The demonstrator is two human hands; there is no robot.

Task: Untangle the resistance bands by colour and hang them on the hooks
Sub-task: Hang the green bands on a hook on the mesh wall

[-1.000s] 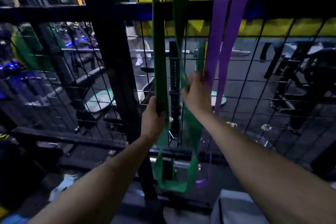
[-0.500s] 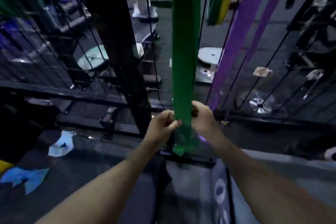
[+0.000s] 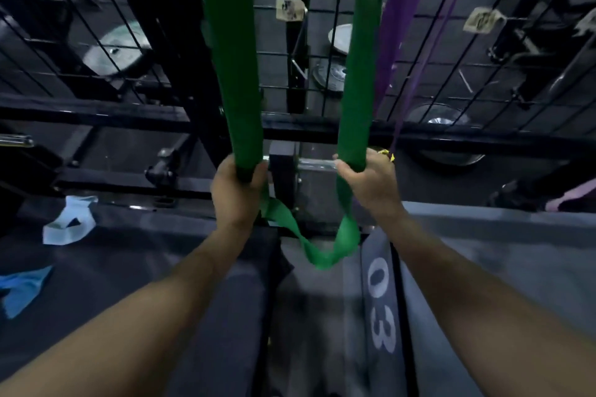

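Note:
A wide green resistance band [image 3: 232, 58] hangs from above the frame in two strands, in front of a black wire mesh panel [image 3: 451, 74]. My left hand [image 3: 237, 193] grips the left strand. My right hand [image 3: 371, 184] grips the right strand. Below my hands the band's bottom loop sags with a twist in it. A purple band [image 3: 398, 29] hangs just right of the green one, behind my right hand. The hooks are out of view above.
A black steel post [image 3: 180, 51] stands left of the band. Light blue bands [image 3: 69, 219] and a darker blue one [image 3: 24, 288] lie on the dark floor at left. A grey mat marked 03 [image 3: 382, 300] lies below. Weight plates [image 3: 113, 48] sit behind the mesh.
My hands have moved apart, spreading the green band's two strands that were held together. The view has tilted further down toward the floor.

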